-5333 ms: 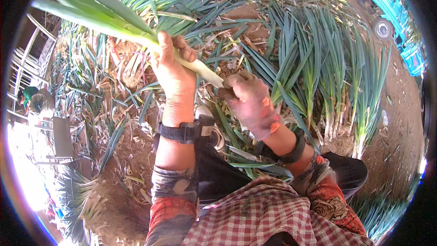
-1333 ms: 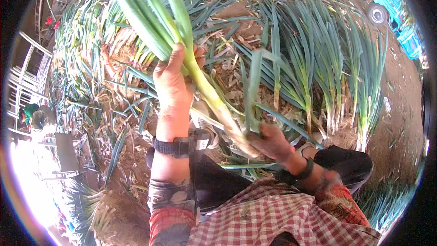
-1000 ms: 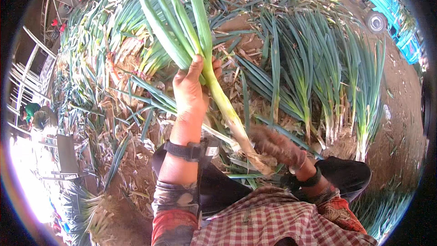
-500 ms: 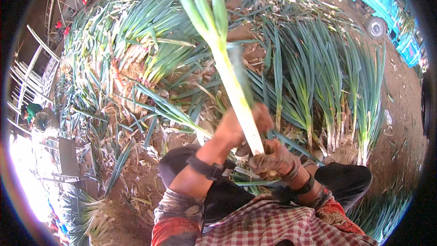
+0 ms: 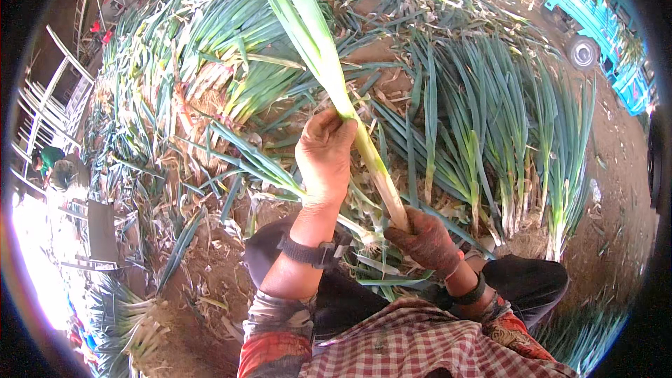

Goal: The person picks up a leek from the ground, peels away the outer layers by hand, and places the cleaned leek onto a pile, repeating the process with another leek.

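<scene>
A long green onion (image 5: pixel 370 156) slants up and to the left in front of me, its green leaves running past the top edge. The fingers of my left hand (image 5: pixel 325 157) pinch its stalk just below where the leaves part. Lower down, my right hand (image 5: pixel 427 241), in a dirty glove, is wrapped round the root end and hides the roots. Beneath my hands, loose onion leaves and peelings (image 5: pixel 381 266) lie between my legs. Another green onion (image 5: pixel 269 171) rests on the ground beside my left wrist, leaves pointing away.
Several green onions (image 5: pixel 518 133) lie side by side at the right. A big heap of them (image 5: pixel 210 35) spreads at the far left, and a bunch (image 5: pixel 133 322) sits near left. A blue truck (image 5: pixel 595 21) stands far right, a metal frame (image 5: pixel 63 91) far left.
My left hand has gone from low beside the stalk, near my right hand, up to the stalk's upper part. My right hand still holds the root end.
</scene>
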A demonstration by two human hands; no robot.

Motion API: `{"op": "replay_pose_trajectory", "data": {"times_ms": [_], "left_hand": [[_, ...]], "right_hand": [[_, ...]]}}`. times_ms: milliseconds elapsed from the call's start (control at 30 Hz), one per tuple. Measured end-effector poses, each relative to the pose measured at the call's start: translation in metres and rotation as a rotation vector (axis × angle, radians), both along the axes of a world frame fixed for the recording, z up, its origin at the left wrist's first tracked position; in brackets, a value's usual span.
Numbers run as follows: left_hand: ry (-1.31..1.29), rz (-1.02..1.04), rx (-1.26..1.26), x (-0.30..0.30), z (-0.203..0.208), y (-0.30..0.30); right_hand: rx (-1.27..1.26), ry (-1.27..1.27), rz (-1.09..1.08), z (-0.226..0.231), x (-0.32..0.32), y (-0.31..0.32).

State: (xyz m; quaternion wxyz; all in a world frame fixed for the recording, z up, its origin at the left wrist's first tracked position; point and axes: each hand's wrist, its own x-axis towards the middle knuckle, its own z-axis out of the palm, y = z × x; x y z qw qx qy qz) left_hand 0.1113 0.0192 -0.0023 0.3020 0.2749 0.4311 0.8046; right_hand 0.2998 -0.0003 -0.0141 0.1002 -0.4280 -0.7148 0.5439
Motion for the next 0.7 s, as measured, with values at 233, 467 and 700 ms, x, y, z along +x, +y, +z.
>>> {"op": "replay_pose_trajectory", "data": {"times_ms": [233,467,700], "left_hand": [[0.108,0.002,-0.025,-0.001,0.006,-0.005],[1.119,0.229,-0.102,-0.008,0.017,-0.008],[1.013,-0.698,0.016,0.053,-0.011,-0.032]], "right_hand": [[0.124,-0.014,0.028,-0.019,0.01,0.005],[0.226,0.034,-0.052,-0.01,0.009,0.006],[0.259,0.428,-0.279,-0.023,0.015,0.042]]}}
